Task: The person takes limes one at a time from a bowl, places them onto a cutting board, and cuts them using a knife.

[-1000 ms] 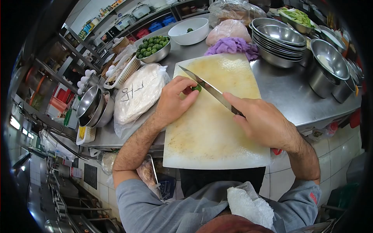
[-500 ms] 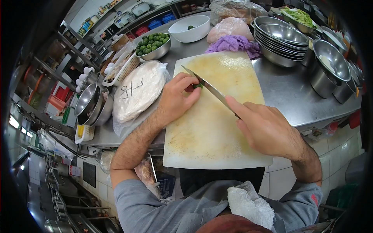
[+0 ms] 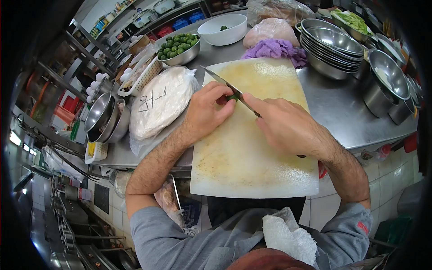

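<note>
My left hand (image 3: 208, 110) pinches a small green citrus fruit (image 3: 231, 97) against the upper part of the white cutting board (image 3: 252, 166). My right hand (image 3: 288, 125) is wrapped round the handle of a knife (image 3: 236, 93), whose blade points up and left and lies against the fruit at my left fingertips. My fingers and the blade hide most of the fruit. A metal bowl (image 3: 183, 57) full of green citrus stands beyond the board, and a white bowl (image 3: 220, 33) with one green fruit showing is beside it.
A purple cloth (image 3: 272, 48) touches the board's far edge. Stacked metal bowls (image 3: 333, 45) stand at the right. Left of the board lies a plastic-wrapped round white package (image 3: 163, 101), near a white basket (image 3: 143, 81) and more metal bowls (image 3: 100, 111).
My right hand has moved up and left along with the knife, closer to my left hand. The blade tip now reaches farther past the fruit. The view has shifted slightly.
</note>
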`<state>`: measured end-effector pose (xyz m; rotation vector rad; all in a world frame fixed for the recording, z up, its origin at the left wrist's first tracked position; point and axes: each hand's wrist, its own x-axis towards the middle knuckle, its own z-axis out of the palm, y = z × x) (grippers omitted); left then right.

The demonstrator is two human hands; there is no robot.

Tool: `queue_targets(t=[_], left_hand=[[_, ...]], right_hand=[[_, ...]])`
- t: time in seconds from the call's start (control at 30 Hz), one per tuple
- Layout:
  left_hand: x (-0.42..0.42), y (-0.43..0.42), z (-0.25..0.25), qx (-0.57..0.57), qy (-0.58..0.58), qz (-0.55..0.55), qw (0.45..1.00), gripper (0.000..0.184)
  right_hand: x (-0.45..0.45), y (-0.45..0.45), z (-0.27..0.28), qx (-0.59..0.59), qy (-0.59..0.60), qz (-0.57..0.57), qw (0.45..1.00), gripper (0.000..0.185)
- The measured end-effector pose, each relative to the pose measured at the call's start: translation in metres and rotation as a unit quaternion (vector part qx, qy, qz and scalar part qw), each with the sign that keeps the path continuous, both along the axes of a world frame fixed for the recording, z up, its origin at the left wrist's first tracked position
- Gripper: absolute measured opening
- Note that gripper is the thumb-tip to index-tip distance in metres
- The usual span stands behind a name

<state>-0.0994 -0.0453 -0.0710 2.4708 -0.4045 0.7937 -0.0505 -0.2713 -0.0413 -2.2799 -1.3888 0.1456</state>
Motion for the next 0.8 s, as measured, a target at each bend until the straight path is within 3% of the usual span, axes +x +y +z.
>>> queue_targets(t=[0.1, 0.17, 0.3, 0.4, 0.47, 0.7, 0.8], left_hand=[[0.0, 0.0, 0.001, -0.002, 0.006, 0.004, 1.0, 0.015], [-0.002, 0.0, 0.004, 0.015, 0.022, 0.008, 1.0, 0.018], [-0.002, 0.0, 0.003, 0.006, 0.02, 0.006, 1.0, 0.017], [0.0, 0.001, 0.002, 0.005, 0.019, 0.009, 1.0, 0.018], [0.0, 0.002, 0.001, 0.003, 0.004, 0.001, 1.0, 0.018], [0.001, 0.001, 0.001, -0.004, 0.009, 0.002, 1.0, 0.017], [0.0, 0.0, 0.003, -0.015, 0.024, 0.008, 1.0, 0.018]], right_hand=[[0.002, 0.006, -0.002, 0.034, -0.03, 0.006, 0.999, 0.051], [0.002, 0.013, 0.007, -0.026, 0.007, -0.006, 1.0, 0.051], [0.004, 0.019, 0.011, -0.037, 0.028, -0.002, 0.999, 0.05], [0.008, 0.025, 0.001, -0.01, 0.001, -0.002, 1.0, 0.049], [0.011, 0.029, -0.005, 0.04, -0.034, 0.012, 0.999, 0.036], [0.012, 0.03, 0.001, 0.043, -0.025, 0.009, 0.999, 0.038], [0.009, 0.023, 0.01, -0.002, 0.049, -0.001, 0.999, 0.04]])
